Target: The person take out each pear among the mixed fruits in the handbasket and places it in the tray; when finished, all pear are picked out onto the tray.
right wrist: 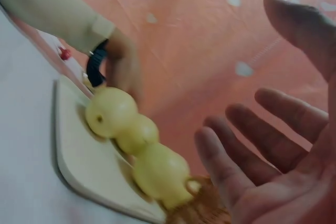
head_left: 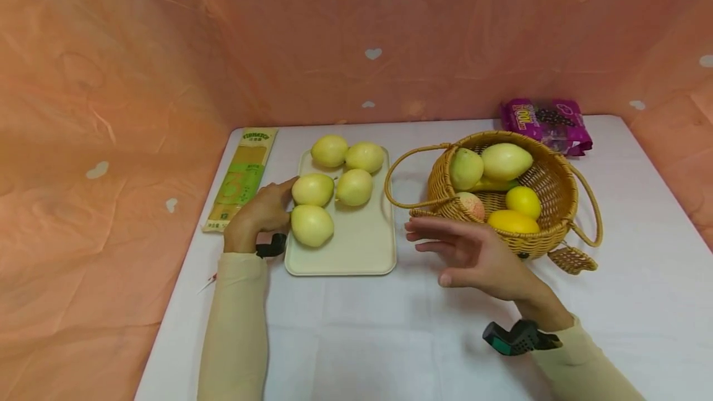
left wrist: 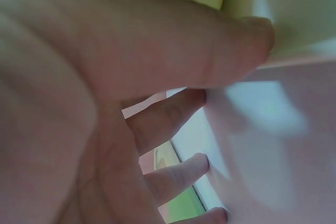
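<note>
A cream tray (head_left: 364,252) holds several pale yellow-green pears (head_left: 312,226), bunched toward its far and left sides. At the tray's left edge is my left hand (head_left: 264,210), nearest the two left pears. In the left wrist view its thumb (left wrist: 231,51) lies along the tray's rim, while the other fingers (left wrist: 181,174) reach down beside it toward the tabletop. My right hand (head_left: 468,255) hovers in front of the wicker basket (head_left: 557,203), holding nothing, its fingers spread and slightly bent in the right wrist view.
The basket contains two pears (head_left: 505,161), a peach (head_left: 472,206), a lemon (head_left: 523,202) and an oblong yellow fruit (head_left: 513,222). Its looped handle (head_left: 401,166) sticks out toward the tray. A purple snack bag (head_left: 548,125) lies behind it; a noodle packet (head_left: 239,181) lies at left.
</note>
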The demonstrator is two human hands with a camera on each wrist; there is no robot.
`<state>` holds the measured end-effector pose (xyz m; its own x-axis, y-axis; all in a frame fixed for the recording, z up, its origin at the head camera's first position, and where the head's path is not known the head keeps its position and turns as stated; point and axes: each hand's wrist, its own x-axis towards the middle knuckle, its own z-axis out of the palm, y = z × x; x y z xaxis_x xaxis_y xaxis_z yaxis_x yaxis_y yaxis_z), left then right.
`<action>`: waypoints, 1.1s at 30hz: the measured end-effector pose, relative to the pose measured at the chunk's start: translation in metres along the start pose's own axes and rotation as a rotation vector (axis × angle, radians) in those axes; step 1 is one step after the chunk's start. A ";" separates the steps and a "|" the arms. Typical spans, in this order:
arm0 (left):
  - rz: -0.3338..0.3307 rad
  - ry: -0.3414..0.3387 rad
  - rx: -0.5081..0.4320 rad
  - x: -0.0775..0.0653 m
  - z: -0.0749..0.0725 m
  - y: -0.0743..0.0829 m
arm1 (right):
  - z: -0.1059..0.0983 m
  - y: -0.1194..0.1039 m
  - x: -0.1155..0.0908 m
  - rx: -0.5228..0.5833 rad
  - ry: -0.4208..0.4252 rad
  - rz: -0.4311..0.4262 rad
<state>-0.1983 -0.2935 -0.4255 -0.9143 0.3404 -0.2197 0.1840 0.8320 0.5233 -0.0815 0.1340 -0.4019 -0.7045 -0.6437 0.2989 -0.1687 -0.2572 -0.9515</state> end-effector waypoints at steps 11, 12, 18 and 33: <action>-0.004 -0.010 0.018 -0.005 -0.002 0.011 | -0.051 -0.040 -0.044 0.072 -0.039 -0.263; 0.001 -0.009 0.020 -0.005 -0.001 0.011 | -0.055 -0.044 -0.046 0.063 -0.028 -0.267; -0.011 -0.008 0.017 -0.005 -0.003 0.013 | -0.081 -0.070 -0.056 -0.096 0.055 -0.156; -0.007 0.006 0.005 -0.005 -0.001 0.008 | -0.126 -0.110 -0.009 -0.765 0.114 0.336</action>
<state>-0.1924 -0.2890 -0.4196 -0.9176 0.3318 -0.2189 0.1790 0.8366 0.5178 -0.1437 0.2589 -0.3089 -0.8592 -0.5111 0.0208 -0.3288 0.5208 -0.7878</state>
